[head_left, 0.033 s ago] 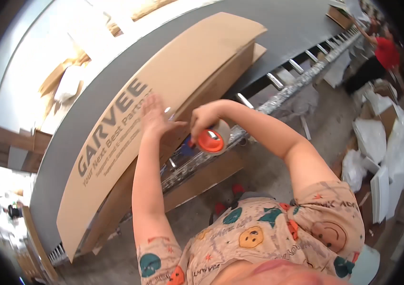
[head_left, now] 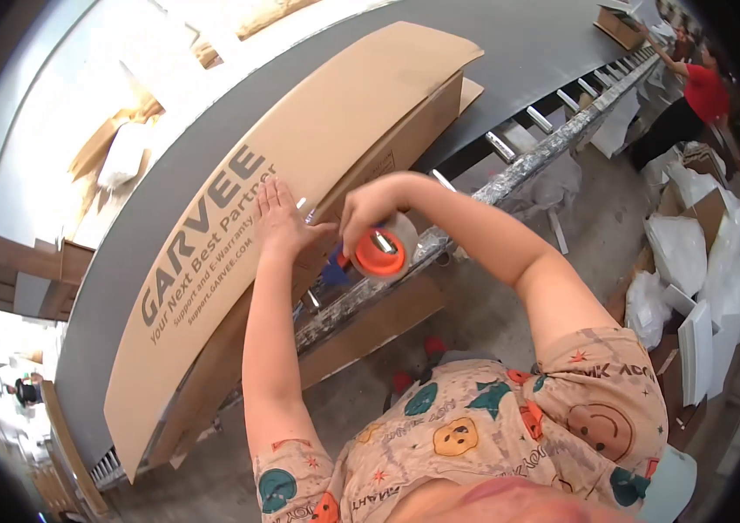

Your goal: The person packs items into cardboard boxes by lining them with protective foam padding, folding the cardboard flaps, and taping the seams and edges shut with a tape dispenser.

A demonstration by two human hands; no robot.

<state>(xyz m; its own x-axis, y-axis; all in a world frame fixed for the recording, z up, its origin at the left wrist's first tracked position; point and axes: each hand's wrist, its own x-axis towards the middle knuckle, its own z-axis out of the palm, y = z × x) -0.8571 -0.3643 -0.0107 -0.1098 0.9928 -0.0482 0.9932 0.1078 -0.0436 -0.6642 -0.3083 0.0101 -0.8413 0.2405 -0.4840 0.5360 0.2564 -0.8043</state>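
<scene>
A long brown cardboard box point(head_left: 326, 113) with dark printing lies along the conveyor in front of me. My left hand point(head_left: 281, 218) rests on its top near the close edge, fingers stretched out and thumb pointing right. Just right of it, my right hand point(head_left: 371, 209) is closed around a tape dispenser point(head_left: 380, 253). The dispenser has a clear roll, an orange hub and a blue part low at its left. It is at the side of the box nearest me; whether its tape touches the cardboard is hidden by my hand.
The box lies on a grey conveyor belt point(head_left: 509, 52) bordered by metal rollers point(head_left: 500, 146) and a wrapped rail point(head_left: 544, 157). White foam and plastic bags point(head_left: 679, 253) are piled at the right. Farther back, a person in a red top point(head_left: 705, 94) handles a carton point(head_left: 621, 29).
My right hand and the tape dispenser have shifted slightly left and away from me. My left hand stays on the box, almost unmoved.
</scene>
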